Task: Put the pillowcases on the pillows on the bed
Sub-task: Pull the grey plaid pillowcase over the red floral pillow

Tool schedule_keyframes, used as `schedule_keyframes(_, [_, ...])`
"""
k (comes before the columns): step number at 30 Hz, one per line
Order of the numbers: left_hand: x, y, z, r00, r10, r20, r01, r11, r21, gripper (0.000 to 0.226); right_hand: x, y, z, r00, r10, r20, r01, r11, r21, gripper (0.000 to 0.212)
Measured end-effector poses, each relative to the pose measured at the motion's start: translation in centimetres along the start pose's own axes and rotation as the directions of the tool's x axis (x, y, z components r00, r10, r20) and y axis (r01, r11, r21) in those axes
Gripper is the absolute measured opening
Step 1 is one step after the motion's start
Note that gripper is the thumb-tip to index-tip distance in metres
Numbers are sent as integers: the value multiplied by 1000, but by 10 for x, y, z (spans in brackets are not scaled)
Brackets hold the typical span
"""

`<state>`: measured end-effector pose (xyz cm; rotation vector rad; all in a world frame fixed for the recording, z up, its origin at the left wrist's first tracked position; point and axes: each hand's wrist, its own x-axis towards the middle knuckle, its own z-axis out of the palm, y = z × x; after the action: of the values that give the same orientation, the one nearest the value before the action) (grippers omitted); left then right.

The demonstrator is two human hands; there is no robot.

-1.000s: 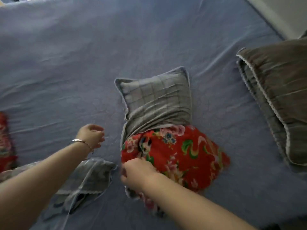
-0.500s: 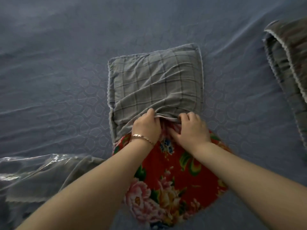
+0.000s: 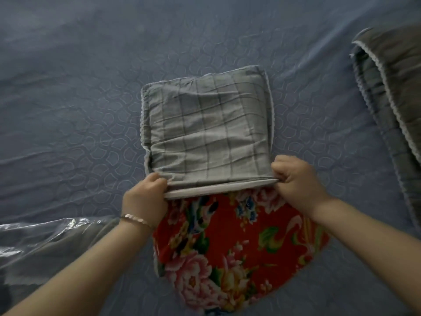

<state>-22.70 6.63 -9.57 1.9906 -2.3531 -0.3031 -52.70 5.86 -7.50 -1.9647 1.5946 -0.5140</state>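
Pillowcase [image 3: 207, 131] about halfway onto pillow [image 3: 239, 242], mid-bed [image 3: 91, 87].
Left hand [image 3: 145, 199] and right hand [image 3: 296, 179] each pinch an open-hem corner; red floral half is bare and needs covering. Grey pillow [image 3: 391, 87] at right looks cased.

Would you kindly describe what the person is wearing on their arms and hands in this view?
Both forearms are bare as far as the frame shows, with no sleeves in view. The left hand and right hand are ungloved, and no rings are visible. The only item worn is a thin, metallic, link-style bracelet on the left wrist.
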Motion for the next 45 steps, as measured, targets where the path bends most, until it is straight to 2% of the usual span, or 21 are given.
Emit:
schedule_keyframes(2, [-27, 8, 8, 975, 1, 220, -14, 998, 60, 17, -19, -8, 1, 990, -141, -5, 141, 989, -43, 36])
schedule_keyframes(5, [-76, 16, 24, 715, -138, 685, -28, 974, 226, 27, -59, 1, 33, 935, -345, 78, 348, 858, -378, 30])
schedule_keyframes(7, [-93, 15, 26, 694, -203, 691, 48, 970, 236, 32, -73, 9, 54, 959, -255, 122, 282, 871, -403, 30])
schedule_keyframes(9, [-100, 11, 31, 796, -326, 510, 338, 938, 72, 35, -77, 12, 57, 999, 34, 41, -21, 956, -292, 20])
schedule_keyframes(10, [-102, 14, 30, 787, -449, 424, 528, 845, -86, 43, -81, 12, 53, 972, 234, 1, -229, 951, -207, 37])
schedule_keyframes(12, [-111, 20, 34, 582, -668, 464, 813, 472, -341, 71, -91, 15, 44, 784, 620, 27, -620, 784, -9, 85])
schedule_keyframes(14, [-119, 32, 38, 346, -646, 680, 919, 88, -384, 94, -103, 17, 39, 657, 746, 110, -751, 660, 16, 104])
schedule_keyframes(16, [-129, 46, 39, 250, -524, 815, 927, -115, -358, 85, -114, 11, 38, 676, 719, 158, -725, 688, -30, 103])
schedule_keyframes(19, [-126, 61, 38, 282, -504, 816, 945, 0, -327, 57, -120, -26, 38, 729, 631, 265, -636, 767, -77, 103])
schedule_keyframes(21, [-114, 72, 30, 276, -446, 852, 954, 19, -299, 64, -127, -58, 44, 728, 582, 363, -568, 808, -156, 115])
schedule_keyframes(26, [-84, 94, -16, 291, -173, 941, 916, -233, -326, 26, -130, -115, 64, 717, 601, 354, -501, 796, -339, 125])
schedule_keyframes(28, [-81, 99, -34, 291, -119, 949, 948, -94, -303, 21, -131, -113, 76, 781, 559, 276, -486, 824, -293, 103])
schedule_keyframes(29, [-78, 101, -40, 350, -169, 921, 934, 133, -331, 23, -132, -110, 81, 823, 526, 215, -471, 843, -260, 92])
schedule_keyframes(31, [-69, 110, -48, 628, -219, 747, 532, 821, -206, 35, -136, -104, 84, 862, 490, 128, -470, 869, -156, 74])
schedule_keyframes(32, [-66, 112, -48, 789, -142, 598, 212, 976, -48, 42, -138, -103, 82, 887, 451, 100, -441, 891, -112, 68])
schedule_keyframes(34, [-52, 121, -38, 948, 106, 298, -139, 986, 90, 55, -143, -98, 76, 922, 383, 61, -378, 922, -81, 56])
schedule_keyframes(36, [-32, 137, -25, 956, 248, 156, -252, 968, 5, 50, -143, -94, 63, 930, 364, 51, -361, 931, -55, 51])
schedule_keyframes(38, [-7, 152, -25, 936, 279, 213, -252, 957, -147, 26, -138, -90, 50, 903, 425, 60, -425, 905, -21, 63])
schedule_keyframes(41, [2, 166, -33, 828, 545, 130, -461, 794, -397, 32, -125, -80, 29, 846, 529, 67, -531, 822, 208, 107])
schedule_keyframes(43, [-16, 169, -39, 748, 663, 24, -571, 662, -486, 33, -112, -74, 19, 863, 502, 49, -496, 828, 261, 101])
schedule_keyframes(45, [-30, 157, -43, 764, 639, 85, -489, 660, -571, 34, -98, -69, 12, 902, 423, 85, -431, 871, 236, 70])
